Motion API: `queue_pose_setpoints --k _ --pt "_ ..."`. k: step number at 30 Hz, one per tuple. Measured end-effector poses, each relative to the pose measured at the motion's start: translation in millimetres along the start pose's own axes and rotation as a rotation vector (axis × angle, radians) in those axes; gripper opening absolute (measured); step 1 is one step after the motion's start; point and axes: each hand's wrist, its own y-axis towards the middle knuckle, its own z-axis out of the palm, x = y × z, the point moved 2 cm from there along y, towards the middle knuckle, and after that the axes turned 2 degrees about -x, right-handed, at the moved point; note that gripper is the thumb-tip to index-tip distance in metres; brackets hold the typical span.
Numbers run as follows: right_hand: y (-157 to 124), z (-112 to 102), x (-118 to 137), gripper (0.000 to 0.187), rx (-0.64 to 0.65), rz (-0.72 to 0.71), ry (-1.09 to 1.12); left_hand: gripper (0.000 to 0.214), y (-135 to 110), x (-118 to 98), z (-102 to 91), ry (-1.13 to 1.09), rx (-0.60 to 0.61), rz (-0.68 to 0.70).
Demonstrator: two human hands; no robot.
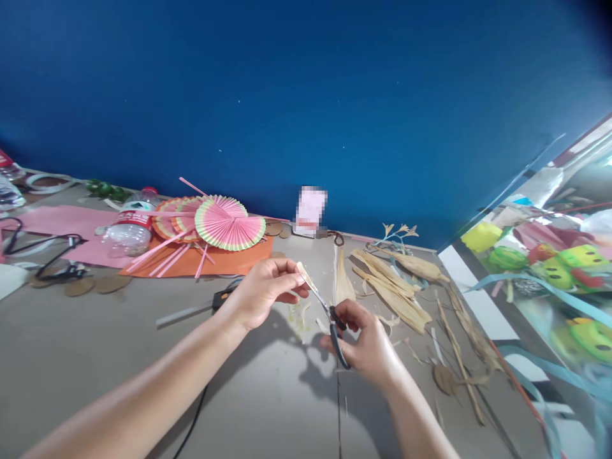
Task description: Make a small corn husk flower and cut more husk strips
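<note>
Between the thumb and fingers of my left hand (272, 287) is a small pale strip (305, 275), which looks like a piece of dried corn husk. My right hand (366, 338) grips a pair of black-handled scissors (337, 341), fingers in the loops. The blades point up and left and meet the strip's lower end; whether they are parted is too small to tell. Beyond the right hand lie several dried corn husks (392, 287), and one more husk (343, 280) is just behind the scissors. Small scraps (301, 319) are scattered on the table under the hands.
Pink paper fans (229, 223) rest on orange paper (239, 260) at the left, beside a plastic bottle (129, 223). A glue gun (224, 298) lies behind my left forearm. A pixelated card (310, 210) leans on the blue wall (306, 95). Bright plastic items (559, 268) fill the right side.
</note>
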Motion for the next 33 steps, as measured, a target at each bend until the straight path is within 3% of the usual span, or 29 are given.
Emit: queue_pose_setpoints --k 33 --pt "-2.2 3.7 -8.1 0.031 -0.064 0.138 0.127 0.015 -1.5 0.0 -0.2 0.049 0.010 0.049"
